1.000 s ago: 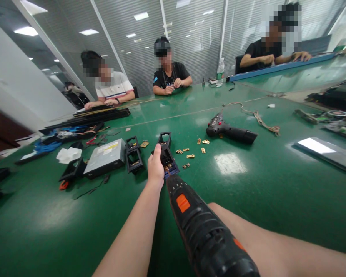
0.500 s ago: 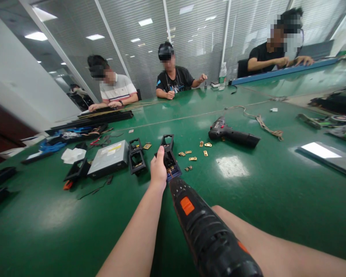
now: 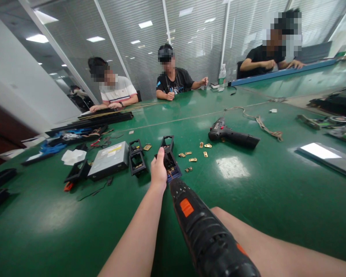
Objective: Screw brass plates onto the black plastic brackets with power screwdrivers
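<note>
Nearest us, the black drill (image 3: pixel 203 227) slants up toward the frame's near end. The right hand (image 3: pixel 223 215) sits behind the drill, its fingers hidden; can't tell how they close. Here's the crux: the thin bit (image 3: pixel 171 175) meets the frame's near end, though contact is too small to call! The left hand (image 3: pixel 158 171) is the closer one, fingers clamped on the black frame (image 3: pixel 175 164), which lies just right of the thumb, long axis running away and leaning left. Brass plates (image 3: pixel 193 159) scatter right of the frame; beyond them, a second drill (image 3: pixel 233 136).
</note>
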Demonstrator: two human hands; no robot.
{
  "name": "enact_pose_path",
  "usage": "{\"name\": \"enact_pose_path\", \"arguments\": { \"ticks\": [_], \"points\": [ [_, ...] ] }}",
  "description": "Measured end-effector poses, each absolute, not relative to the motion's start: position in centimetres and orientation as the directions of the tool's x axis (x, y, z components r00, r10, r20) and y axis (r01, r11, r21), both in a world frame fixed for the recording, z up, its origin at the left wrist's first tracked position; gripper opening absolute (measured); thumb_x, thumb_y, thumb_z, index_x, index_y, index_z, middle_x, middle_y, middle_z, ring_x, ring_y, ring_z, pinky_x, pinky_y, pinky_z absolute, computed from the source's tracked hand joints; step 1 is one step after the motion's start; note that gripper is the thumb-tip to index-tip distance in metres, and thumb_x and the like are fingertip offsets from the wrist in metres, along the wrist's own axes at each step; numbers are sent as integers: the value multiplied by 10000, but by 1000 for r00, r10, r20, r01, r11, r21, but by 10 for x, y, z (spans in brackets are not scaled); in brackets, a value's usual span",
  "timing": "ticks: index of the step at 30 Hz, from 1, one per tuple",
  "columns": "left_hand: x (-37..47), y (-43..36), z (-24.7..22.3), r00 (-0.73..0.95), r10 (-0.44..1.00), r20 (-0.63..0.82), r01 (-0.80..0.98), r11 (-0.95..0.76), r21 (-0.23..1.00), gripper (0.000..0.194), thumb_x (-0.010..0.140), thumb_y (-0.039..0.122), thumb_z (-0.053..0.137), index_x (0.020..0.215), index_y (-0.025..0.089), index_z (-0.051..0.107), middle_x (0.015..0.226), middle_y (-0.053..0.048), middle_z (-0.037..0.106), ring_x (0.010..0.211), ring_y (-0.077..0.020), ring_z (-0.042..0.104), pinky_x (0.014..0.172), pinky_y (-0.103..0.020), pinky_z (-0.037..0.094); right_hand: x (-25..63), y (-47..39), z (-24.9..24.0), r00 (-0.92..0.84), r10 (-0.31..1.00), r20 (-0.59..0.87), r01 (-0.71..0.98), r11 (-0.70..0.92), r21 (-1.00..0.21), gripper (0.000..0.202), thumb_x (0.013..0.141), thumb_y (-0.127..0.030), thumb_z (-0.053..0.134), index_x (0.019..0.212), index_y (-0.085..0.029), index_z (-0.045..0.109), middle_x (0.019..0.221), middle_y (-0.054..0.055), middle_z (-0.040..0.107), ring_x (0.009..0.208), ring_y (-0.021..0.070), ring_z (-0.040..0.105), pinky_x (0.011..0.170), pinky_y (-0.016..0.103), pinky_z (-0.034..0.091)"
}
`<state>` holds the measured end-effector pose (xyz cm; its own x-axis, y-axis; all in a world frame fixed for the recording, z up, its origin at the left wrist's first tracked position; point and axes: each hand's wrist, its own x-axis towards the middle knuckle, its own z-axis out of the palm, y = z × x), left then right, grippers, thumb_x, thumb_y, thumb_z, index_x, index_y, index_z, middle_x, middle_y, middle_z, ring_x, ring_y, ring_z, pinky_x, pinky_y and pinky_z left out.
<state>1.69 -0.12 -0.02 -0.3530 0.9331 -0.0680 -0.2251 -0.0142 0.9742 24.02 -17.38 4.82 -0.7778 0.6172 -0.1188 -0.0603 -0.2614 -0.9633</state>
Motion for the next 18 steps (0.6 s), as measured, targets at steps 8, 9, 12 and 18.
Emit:
{"name": "enact_pose_path", "arguments": {
  "ticks": [8, 9, 12, 18],
  "points": [
    [18, -4, 3, -343, 937, -68, -180, 5, 984, 861, 857, 1024, 943, 1041, 191, 830, 779, -90, 825, 634, -263, 774, 584, -330, 580, 234, -175, 52, -789, 605, -110, -74, -271, -960, 535, 1009, -421, 1176, 1334, -110, 887, 1089, 57, 912, 1071, 249, 890, 1046, 379, 748],
    [18, -4, 4, -339, 938, -70, -180, 8, 984, 850, 871, 1013, 940, 1050, 189, 832, 774, -88, 826, 617, -261, 764, 577, -332, 580, 234, -175, 52, -789, 605, -110, -74, -271, -960, 534, 1010, -422, 1176, 1332, -108, 888, 1096, 61, 915, 1081, 249, 894, 1055, 378, 748],
    [18, -5, 5, -337, 939, -68, -176, 8, 984, 839, 884, 991, 937, 1067, 178, 845, 780, -92, 836, 603, -255, 757, 567, -333, 587, 234, -175, 53, -791, 602, -109, -71, -267, -961, 534, 1004, -428, 1181, 1319, -110, 888, 1108, 71, 921, 1107, 250, 903, 1067, 373, 747],
    [20, -7, 8, -342, 937, -74, -182, 11, 983, 816, 896, 976, 933, 1060, 180, 853, 783, -90, 827, 609, -254, 751, 578, -338, 588, 239, -174, 53, -792, 600, -110, -61, -259, -964, 541, 981, -428, 1194, 1290, -113, 882, 1075, 65, 918, 1062, 255, 900, 1028, 376, 755]
  ]
}}
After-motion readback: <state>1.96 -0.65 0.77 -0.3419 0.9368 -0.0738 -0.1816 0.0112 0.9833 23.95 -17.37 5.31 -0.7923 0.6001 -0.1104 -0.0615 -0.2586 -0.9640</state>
